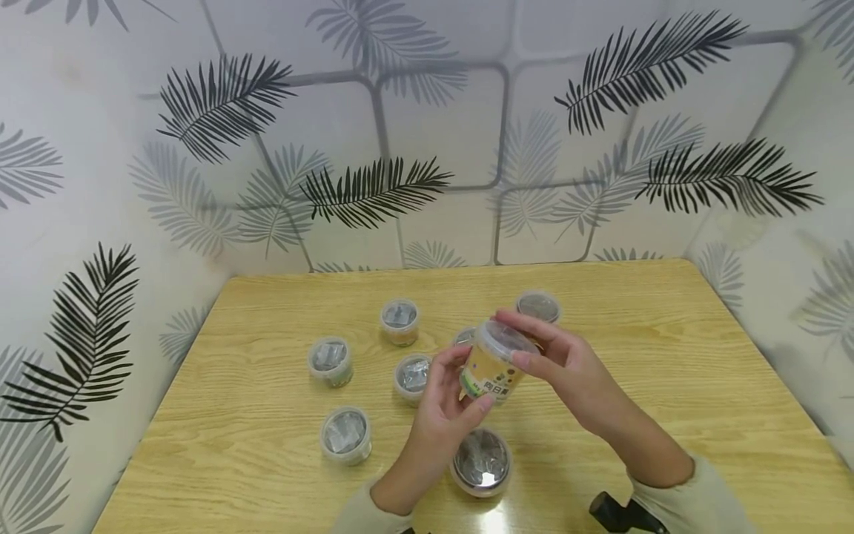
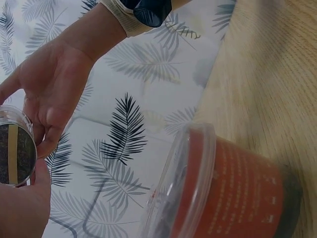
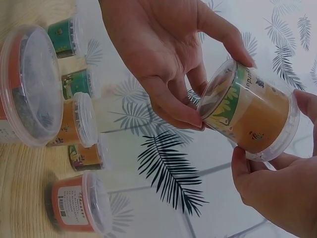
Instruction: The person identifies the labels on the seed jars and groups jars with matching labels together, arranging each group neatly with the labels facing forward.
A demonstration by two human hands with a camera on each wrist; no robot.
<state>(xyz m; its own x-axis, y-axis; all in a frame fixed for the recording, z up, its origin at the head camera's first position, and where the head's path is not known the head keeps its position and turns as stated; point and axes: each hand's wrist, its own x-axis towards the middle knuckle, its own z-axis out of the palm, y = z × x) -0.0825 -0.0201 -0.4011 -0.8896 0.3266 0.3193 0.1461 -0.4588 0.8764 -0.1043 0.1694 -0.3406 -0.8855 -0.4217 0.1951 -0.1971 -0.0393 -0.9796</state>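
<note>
A clear plastic tub [image 1: 495, 367] with an orange-yellow label is held up, tilted, between both hands above the table. My left hand [image 1: 437, 419] grips it near its base, thumb on one side and fingers on the other. Around the clear lid end are the thumb and fingers of my right hand [image 1: 577, 371]. In the left wrist view, the base of the tub [image 2: 20, 153] shows dark contents and a tan strip. The right wrist view shows the tub [image 3: 255, 111] from the side, with fingers of both hands on it.
Several lidded tubs stand on the wooden table [image 1: 253, 386]: a large one [image 1: 482, 463] below the hands, others to the left [image 1: 345, 436] and one behind [image 1: 539, 305]. An orange-red tub [image 2: 237, 193] is close in the left wrist view. A leaf-patterned wall [image 1: 440, 133] borders the table.
</note>
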